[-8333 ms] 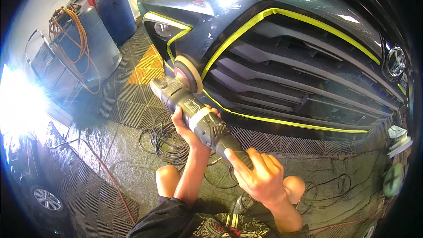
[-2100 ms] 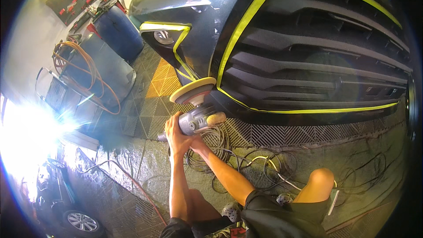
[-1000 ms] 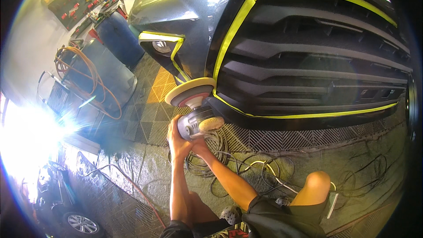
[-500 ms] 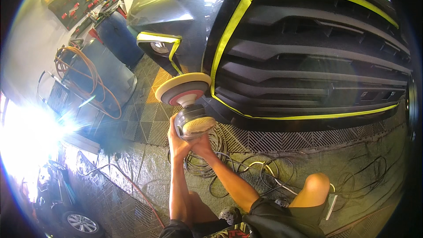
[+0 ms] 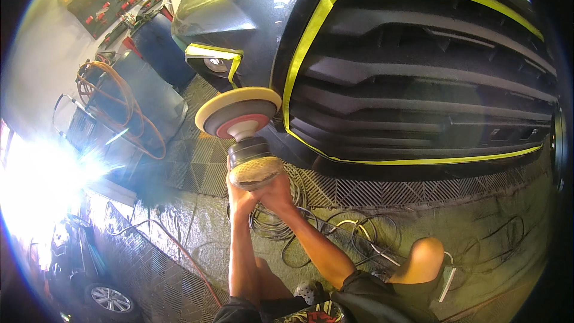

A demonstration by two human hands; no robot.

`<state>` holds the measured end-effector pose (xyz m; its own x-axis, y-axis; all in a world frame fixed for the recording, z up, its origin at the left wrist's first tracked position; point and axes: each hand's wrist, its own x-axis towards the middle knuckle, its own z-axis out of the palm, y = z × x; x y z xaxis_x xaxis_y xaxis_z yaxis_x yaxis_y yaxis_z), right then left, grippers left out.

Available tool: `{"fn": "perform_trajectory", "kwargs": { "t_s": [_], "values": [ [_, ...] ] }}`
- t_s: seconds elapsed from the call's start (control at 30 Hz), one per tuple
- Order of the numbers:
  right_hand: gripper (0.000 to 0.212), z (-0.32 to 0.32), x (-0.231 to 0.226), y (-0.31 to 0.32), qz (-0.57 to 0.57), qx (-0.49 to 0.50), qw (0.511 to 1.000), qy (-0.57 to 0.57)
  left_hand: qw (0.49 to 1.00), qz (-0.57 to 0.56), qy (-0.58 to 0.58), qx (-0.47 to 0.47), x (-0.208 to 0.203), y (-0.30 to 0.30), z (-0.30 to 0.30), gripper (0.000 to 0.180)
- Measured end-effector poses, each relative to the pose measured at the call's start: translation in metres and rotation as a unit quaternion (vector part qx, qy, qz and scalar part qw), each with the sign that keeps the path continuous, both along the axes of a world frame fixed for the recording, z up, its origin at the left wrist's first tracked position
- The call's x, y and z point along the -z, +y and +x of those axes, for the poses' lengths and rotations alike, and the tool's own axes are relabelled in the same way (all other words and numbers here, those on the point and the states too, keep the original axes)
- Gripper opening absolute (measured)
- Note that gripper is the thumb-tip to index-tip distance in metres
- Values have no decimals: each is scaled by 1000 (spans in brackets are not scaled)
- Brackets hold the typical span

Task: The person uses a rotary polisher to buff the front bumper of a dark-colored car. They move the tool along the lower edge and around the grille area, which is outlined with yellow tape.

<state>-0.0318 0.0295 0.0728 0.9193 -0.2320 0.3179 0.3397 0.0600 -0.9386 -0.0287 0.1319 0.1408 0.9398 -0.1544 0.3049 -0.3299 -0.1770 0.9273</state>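
Note:
Both my hands are closed round a polisher (image 5: 249, 151) held out in front of me. My left hand (image 5: 239, 198) wraps its left side, and my right hand (image 5: 277, 195) grips it from the right; the fingers are partly hidden behind the tool's body. A round yellow pad (image 5: 209, 106) at its far end tilts up toward the left. Just beyond it is a dark car bumper (image 5: 245, 33), and whether the pad touches it I cannot tell. Yellow masking tape (image 5: 306, 45) borders the black grille (image 5: 412, 72) and edges the fog lamp (image 5: 216, 64).
Coiled cables (image 5: 278, 218) lie on the floor behind my hands. At left stand blue drums (image 5: 156, 48), an orange hose (image 5: 127, 98) and a wall tool board (image 5: 107, 0). Glaring light comes from the left, near another car's wheel (image 5: 112, 299). My bare knee (image 5: 423, 257) is at lower right.
The polisher has shifted a little left and upward, its pad turning to show more of its back. Both hands have stayed on it, and my right hand shows more.

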Motion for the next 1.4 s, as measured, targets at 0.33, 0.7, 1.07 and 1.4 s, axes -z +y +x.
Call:
{"fn": "perform_trajectory", "kwargs": {
  "t_s": [0.33, 0.7, 1.07, 1.4],
  "values": [
    [70, -10, -24, -12, -38, 37, 998, 16, 1000, -19, -20, -11, -10, -8, -7, 89],
    [62, -23, -54, -26, -38, 46, 998, -20, 998, -44, -20, -28, -27, -18, -24, 74],
    [58, -28, -74, -44, -87, 90, 986, -108, 999, -2, 2, -46, -54, -30, -42, 70],
    [56, -49, -116, -65, -65, 84, 990, -89, 999, 29, -12, -39, -86, -42, -53, 69]
  ]
}}
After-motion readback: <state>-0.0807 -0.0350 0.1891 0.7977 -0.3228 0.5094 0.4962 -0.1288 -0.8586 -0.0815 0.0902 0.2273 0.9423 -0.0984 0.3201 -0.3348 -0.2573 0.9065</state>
